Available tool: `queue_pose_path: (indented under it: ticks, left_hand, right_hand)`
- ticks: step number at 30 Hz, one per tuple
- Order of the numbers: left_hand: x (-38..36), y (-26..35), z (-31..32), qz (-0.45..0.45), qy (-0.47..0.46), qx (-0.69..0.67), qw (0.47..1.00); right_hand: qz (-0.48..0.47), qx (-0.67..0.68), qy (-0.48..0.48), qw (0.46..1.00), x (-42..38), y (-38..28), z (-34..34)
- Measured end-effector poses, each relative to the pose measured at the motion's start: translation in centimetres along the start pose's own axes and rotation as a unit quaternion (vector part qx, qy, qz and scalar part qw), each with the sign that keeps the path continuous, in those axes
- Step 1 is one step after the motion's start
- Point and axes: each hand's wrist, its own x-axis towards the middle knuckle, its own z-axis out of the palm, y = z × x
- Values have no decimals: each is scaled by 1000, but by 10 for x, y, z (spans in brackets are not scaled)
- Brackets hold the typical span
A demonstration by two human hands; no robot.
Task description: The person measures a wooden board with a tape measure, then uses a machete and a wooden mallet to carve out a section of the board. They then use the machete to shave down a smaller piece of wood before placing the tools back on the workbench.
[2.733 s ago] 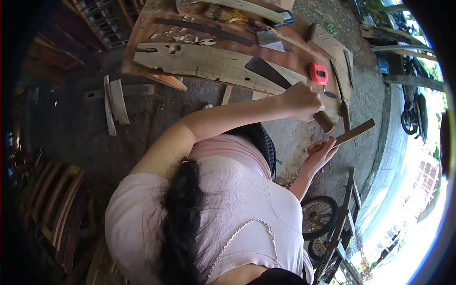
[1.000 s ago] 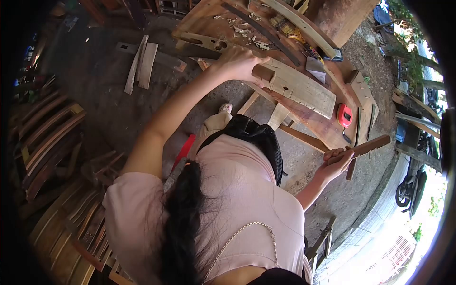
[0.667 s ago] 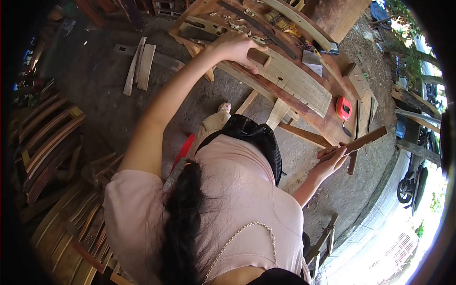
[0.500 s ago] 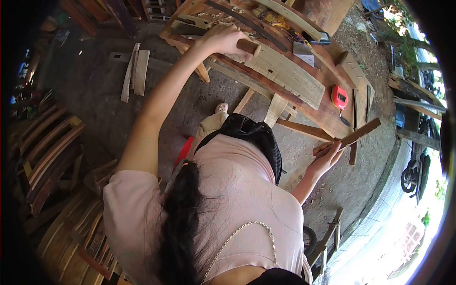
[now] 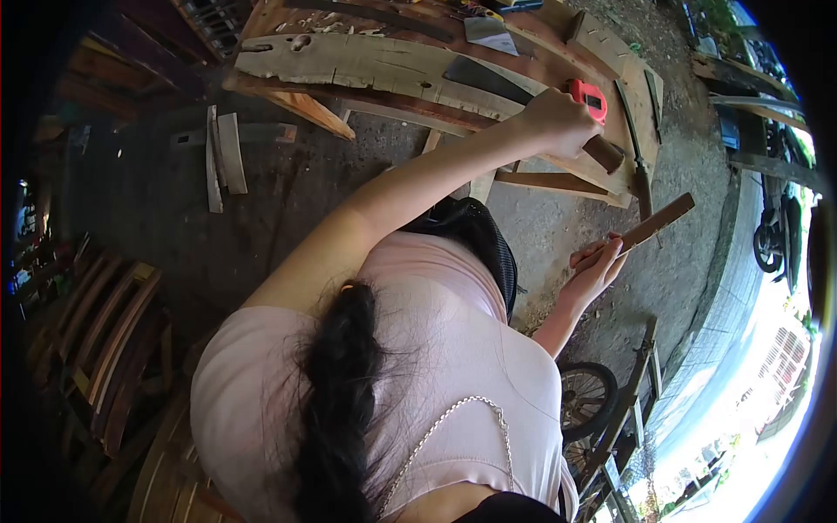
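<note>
My left hand (image 5: pixel 565 124) is closed around the round wooden handle (image 5: pixel 602 155) of a long tool. Its broad dark blade (image 5: pixel 493 84) points back to the left over the pale wooden plank (image 5: pixel 366 70) on the workbench. Lower on the right, away from the bench, my right hand (image 5: pixel 597 270) grips a narrow brown wooden strip (image 5: pixel 658 223) by its near end, the far end angled up to the right. Just beyond my left hand lies a red tape measure (image 5: pixel 590 100), partly covered by it.
The rough wooden workbench (image 5: pixel 567 174) also bears a pale flat piece (image 5: pixel 490 35) and a long dark bar (image 5: pixel 634 131). Loose wood pieces (image 5: pixel 228 152) lie on the concrete floor. Curved slatted wooden pieces (image 5: pixel 109 340) stand at left, a wheel (image 5: pixel 586 401) at lower right.
My left hand has swung right along the bench with the wooden-handled blade, from the plank's left part to beside the tape measure. The right hand keeps its hold on the strip, nearly still.
</note>
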Motion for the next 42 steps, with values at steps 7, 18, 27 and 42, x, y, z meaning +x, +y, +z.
queue_pose_path:
  ticks: [7,18,27,42]
  left_hand:
    - [25,0,-7,-86,90,-26,992]
    - [37,-8,-7,-167,77,-23,983]
    - [11,-50,-24,-200,161,-23,966]
    - [-48,-107,-63,-203,89,66,973]
  right_hand:
    - [-32,-83,125,988,32,-37,-35]
    - [-271,-265,-112,919,59,-14,13]
    - [-211,173,164,948,85,-68,41]
    - [-142,-41,-226,963,10,0,135]
